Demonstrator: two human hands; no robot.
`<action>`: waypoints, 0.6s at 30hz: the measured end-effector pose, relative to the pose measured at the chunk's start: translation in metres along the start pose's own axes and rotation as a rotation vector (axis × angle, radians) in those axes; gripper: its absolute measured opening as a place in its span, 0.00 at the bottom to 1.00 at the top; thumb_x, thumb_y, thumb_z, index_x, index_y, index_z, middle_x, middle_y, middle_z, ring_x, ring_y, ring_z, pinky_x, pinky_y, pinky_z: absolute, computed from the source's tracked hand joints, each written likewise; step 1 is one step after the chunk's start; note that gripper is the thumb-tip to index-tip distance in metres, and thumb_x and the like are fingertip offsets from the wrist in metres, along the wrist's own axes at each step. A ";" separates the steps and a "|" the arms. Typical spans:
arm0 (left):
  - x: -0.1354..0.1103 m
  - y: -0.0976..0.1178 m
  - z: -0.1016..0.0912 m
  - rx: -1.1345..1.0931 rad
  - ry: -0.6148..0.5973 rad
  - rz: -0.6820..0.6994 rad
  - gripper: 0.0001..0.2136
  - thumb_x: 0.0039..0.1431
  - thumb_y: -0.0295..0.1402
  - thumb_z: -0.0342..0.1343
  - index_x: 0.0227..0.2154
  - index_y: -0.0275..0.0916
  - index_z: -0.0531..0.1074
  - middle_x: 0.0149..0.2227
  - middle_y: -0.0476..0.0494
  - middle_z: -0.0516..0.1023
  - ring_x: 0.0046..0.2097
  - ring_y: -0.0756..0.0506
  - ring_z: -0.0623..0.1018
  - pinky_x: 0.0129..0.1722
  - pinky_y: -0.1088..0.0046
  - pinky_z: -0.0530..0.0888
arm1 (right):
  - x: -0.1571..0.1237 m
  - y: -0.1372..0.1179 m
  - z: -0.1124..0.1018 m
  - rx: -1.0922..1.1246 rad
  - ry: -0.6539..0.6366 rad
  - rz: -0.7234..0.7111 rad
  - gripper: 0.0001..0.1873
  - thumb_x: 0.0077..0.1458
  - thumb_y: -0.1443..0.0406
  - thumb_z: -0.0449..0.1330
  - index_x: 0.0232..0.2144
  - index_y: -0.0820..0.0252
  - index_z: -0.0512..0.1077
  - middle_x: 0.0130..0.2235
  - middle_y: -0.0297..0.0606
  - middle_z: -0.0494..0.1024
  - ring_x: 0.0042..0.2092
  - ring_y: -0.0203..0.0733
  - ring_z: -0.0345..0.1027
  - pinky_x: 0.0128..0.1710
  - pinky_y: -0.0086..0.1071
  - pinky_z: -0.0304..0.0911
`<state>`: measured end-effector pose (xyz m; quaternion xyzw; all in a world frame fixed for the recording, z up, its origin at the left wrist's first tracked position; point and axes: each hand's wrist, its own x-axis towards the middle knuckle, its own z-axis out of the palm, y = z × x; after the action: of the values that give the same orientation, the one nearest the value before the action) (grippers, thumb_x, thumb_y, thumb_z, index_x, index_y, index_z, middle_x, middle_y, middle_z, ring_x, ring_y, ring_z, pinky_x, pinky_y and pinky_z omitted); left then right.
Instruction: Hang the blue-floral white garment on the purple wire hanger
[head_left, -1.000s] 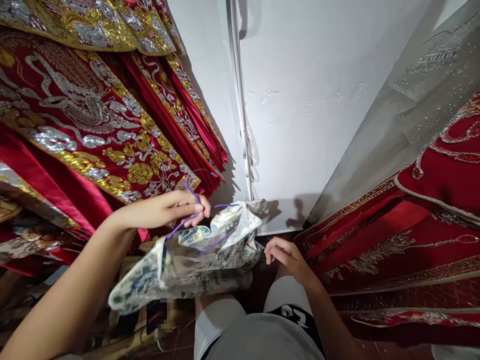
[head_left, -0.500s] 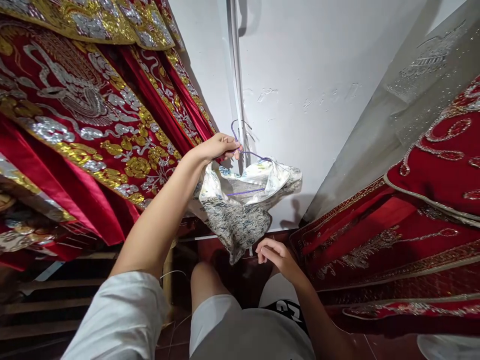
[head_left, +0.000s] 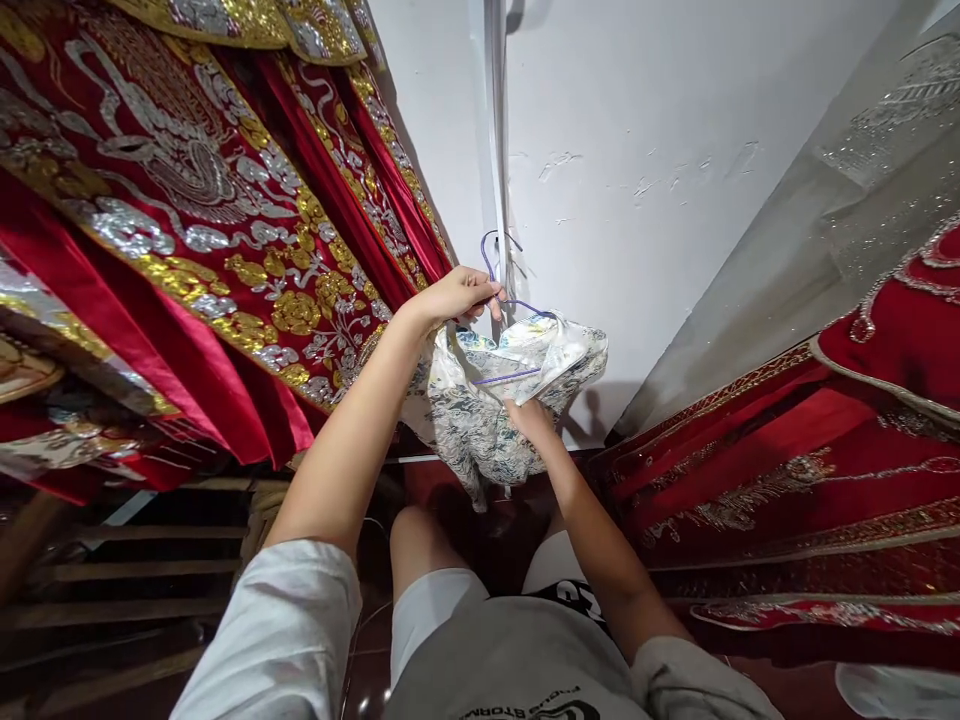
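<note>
A pale silk garment (head_left: 480, 425) with a blue and green print hangs bunched on a purple wire hanger (head_left: 501, 290). My left hand (head_left: 457, 296) is raised and closed round the hanger just below its hook. My right hand (head_left: 529, 415) reaches up from below and touches the cloth; its fingers are buried in the folds, near the hanger's lower bar. The garment hangs in front of a white wall (head_left: 637, 200), beside a white vertical pipe (head_left: 496, 150).
Red robes with gold and silver embroidery (head_left: 195, 220) hang close on the left. More red embroidered cloth (head_left: 825, 470) and a grey sequinned one (head_left: 862, 200) crowd the right. Wooden slats (head_left: 135, 570) lie low on the left. My knees and white shorts (head_left: 480, 640) are below.
My left hand lifted the hanger and garment from waist height up to the wall. My right hand then rose from beside my leg into the cloth.
</note>
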<state>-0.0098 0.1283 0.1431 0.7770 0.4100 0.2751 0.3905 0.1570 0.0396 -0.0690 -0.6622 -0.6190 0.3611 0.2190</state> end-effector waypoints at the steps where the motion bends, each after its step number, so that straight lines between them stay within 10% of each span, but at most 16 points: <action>1: -0.002 -0.004 0.001 0.056 0.058 0.022 0.13 0.66 0.42 0.57 0.33 0.36 0.76 0.32 0.38 0.81 0.25 0.50 0.70 0.29 0.69 0.71 | 0.002 0.005 0.004 0.040 -0.026 0.019 0.22 0.61 0.52 0.53 0.23 0.58 0.72 0.27 0.47 0.78 0.36 0.51 0.74 0.41 0.38 0.64; 5: -0.039 -0.030 0.039 0.299 0.598 0.254 0.07 0.64 0.36 0.57 0.40 0.39 0.75 0.42 0.39 0.80 0.47 0.41 0.77 0.52 0.56 0.73 | -0.015 0.032 0.026 0.276 -0.065 0.054 0.23 0.62 0.52 0.47 0.23 0.58 0.69 0.28 0.46 0.79 0.29 0.43 0.71 0.32 0.34 0.65; 10: -0.122 -0.089 0.164 0.220 1.067 0.307 0.07 0.68 0.35 0.50 0.38 0.42 0.73 0.44 0.38 0.76 0.51 0.39 0.74 0.56 0.54 0.70 | -0.043 0.049 0.042 0.579 0.024 0.040 0.30 0.56 0.39 0.48 0.22 0.57 0.65 0.26 0.44 0.77 0.25 0.40 0.68 0.25 0.32 0.63; 14: -0.154 -0.133 0.240 -0.012 0.967 -0.013 0.08 0.63 0.34 0.55 0.44 0.42 0.70 0.45 0.38 0.74 0.51 0.39 0.75 0.53 0.59 0.72 | -0.051 0.050 0.040 0.727 0.059 0.031 0.34 0.47 0.33 0.56 0.19 0.57 0.66 0.19 0.37 0.70 0.21 0.37 0.62 0.21 0.32 0.58; 18: -0.151 -0.148 0.253 -0.101 0.711 -0.042 0.08 0.59 0.31 0.56 0.41 0.42 0.72 0.43 0.40 0.77 0.49 0.40 0.77 0.52 0.61 0.72 | -0.057 0.046 0.038 0.688 0.024 -0.021 0.36 0.49 0.32 0.55 0.18 0.57 0.66 0.18 0.35 0.68 0.20 0.35 0.60 0.23 0.32 0.57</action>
<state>0.0396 -0.0436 -0.1335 0.6039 0.5221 0.5399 0.2668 0.1605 -0.0281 -0.1161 -0.5474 -0.4651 0.5386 0.4405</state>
